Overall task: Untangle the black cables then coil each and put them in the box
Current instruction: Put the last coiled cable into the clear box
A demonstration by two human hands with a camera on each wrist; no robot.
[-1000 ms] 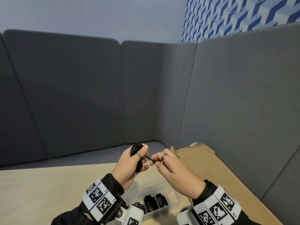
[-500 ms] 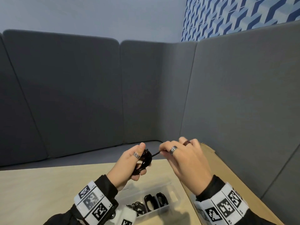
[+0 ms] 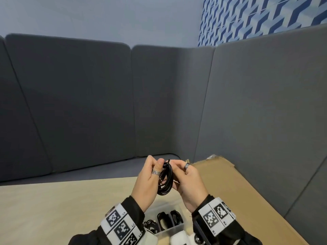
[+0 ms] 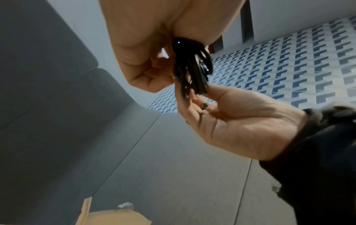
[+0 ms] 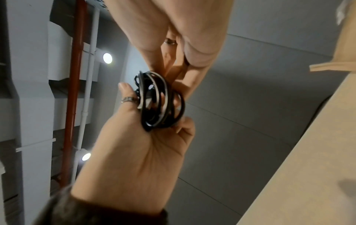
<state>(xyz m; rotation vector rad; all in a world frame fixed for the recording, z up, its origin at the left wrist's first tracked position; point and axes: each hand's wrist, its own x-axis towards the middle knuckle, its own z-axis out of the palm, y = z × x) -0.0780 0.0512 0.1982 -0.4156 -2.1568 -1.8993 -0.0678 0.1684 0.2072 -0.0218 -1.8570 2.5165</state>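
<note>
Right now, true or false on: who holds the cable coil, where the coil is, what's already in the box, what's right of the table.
1. Both hands hold the coiled black cable: the left hand and the right hand. True.
2. The coil lies flat on the light wooden table. False: it is held in the air above it.
3. The clear plastic box is empty. False: black cables already lie inside.
4. Brown cardboard lies to the table's right. True.

bare tabletop [image 3: 53, 206] lies left of the box [image 3: 174, 228]; cardboard [image 3: 235, 188] crowds its right.
</note>
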